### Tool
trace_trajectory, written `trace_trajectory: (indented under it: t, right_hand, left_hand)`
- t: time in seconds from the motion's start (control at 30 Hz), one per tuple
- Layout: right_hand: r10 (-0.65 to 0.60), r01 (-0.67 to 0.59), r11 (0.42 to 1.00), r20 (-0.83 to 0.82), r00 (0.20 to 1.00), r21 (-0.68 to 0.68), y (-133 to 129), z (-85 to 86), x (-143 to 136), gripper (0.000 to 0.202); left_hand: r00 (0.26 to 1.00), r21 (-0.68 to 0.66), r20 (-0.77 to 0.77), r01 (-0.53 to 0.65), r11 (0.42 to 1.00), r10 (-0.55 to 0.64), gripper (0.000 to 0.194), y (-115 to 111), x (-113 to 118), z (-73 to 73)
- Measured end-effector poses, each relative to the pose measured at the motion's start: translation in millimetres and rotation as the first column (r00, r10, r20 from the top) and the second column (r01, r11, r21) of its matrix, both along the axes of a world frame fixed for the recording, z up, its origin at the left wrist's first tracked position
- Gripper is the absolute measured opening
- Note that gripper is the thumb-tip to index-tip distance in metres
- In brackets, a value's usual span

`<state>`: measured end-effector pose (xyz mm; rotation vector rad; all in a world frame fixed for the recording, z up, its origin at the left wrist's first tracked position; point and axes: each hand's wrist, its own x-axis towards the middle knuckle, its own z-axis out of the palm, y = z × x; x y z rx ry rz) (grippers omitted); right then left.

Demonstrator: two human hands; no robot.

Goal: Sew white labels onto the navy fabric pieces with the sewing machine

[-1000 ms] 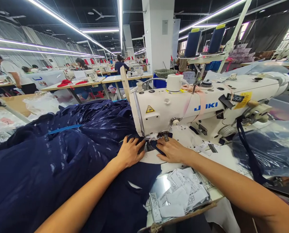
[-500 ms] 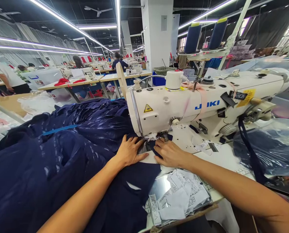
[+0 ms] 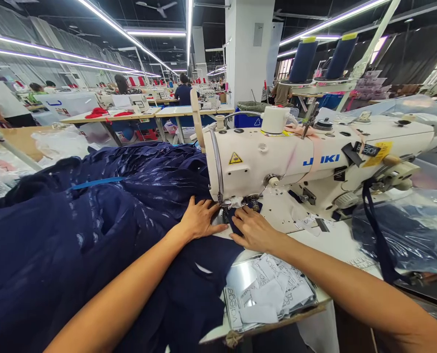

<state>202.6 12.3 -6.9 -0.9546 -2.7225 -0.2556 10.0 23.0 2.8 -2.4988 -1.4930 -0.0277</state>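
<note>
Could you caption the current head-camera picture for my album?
Left hand and right hand on navy fabric at a white sewing machine, with printed white labels nearby.

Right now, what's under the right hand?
Navy fabric shows by the fingers of the right hand, near the sewing machine; whatever lies beneath the palm is covered.

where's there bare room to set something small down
A small bare patch of white worktop shows between the right forearm, the label scraps and the plastic bag. Crowded spots: navy fabric heaped at left, white labels over much of the front tray, and the left hand and right hand near the sewing head.
</note>
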Motion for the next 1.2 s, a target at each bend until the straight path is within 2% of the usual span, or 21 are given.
trace_trajectory:
  t: [0.33,0.4,0.5,0.57,0.67,0.73,0.83,0.97,1.03,1.1,1.2]
  right_hand:
    - [-0.026,0.027,0.999,-0.012,1.000,0.021,2.9,-1.0,-1.2,0.033]
    - [-0.047,0.047,0.998,0.010,0.999,0.030,7.5,0.4,3.6,0.030]
    - [-0.097,0.095,0.994,0.051,0.994,0.044,18.1,1.8,13.1,0.031]
    - [-0.101,0.099,0.994,0.055,0.993,0.044,24.6,1.3,18.4,0.031]
    - [-0.079,0.077,0.996,0.040,0.996,0.045,29.5,-0.7,22.0,0.030]
    - [-0.077,0.075,0.996,0.034,0.996,0.044,29.6,-1.5,22.0,0.029]
    - [-0.082,0.081,0.996,0.030,0.996,0.027,27.8,-0.7,21.2,0.028]
    - [-0.091,0.091,0.996,0.043,0.995,-0.005,28.6,2.1,20.5,0.025]
    - [-0.074,0.076,0.997,0.063,0.995,-0.027,31.8,2.8,20.7,0.024]
    - [-0.053,0.056,0.997,0.065,0.996,-0.045,35.4,3.3,22.4,0.025]
    - [-0.040,0.045,0.995,0.056,0.998,-0.087,36.1,7.6,31.5,0.027]
  left_hand:
    - [0.999,0.008,0.002,-0.033,0.999,0.033,0.062,2.8,0.9,-0.7]
    - [0.999,0.055,0.001,-0.044,0.997,0.045,0.054,-5.8,5.2,1.8]
    - [0.996,0.109,-0.067,-0.046,0.993,0.053,0.034,-30.5,14.7,8.8]
    - [0.991,0.058,-0.135,-0.017,0.998,0.025,0.024,-49.2,19.3,13.5]
    - [0.991,-0.055,-0.130,-0.032,0.998,0.024,0.015,-67.8,18.5,18.7]
    - [0.997,-0.140,-0.080,-0.031,0.990,0.020,0.014,-71.0,14.3,21.9]
    - [0.999,-0.215,0.015,0.035,0.976,-0.032,0.012,-65.9,13.2,28.1]
    - [0.980,-0.187,0.200,0.033,0.982,0.006,0.012,-50.1,36.9,31.5]
    - [0.926,-0.173,0.377,0.040,0.984,0.029,0.013,-41.4,52.6,26.4]
    - [0.839,-0.157,0.544,0.071,0.985,0.027,0.014,-34.2,60.8,16.8]
    - [0.761,-0.148,0.649,0.108,0.983,0.014,0.021,-28.8,51.3,0.5]
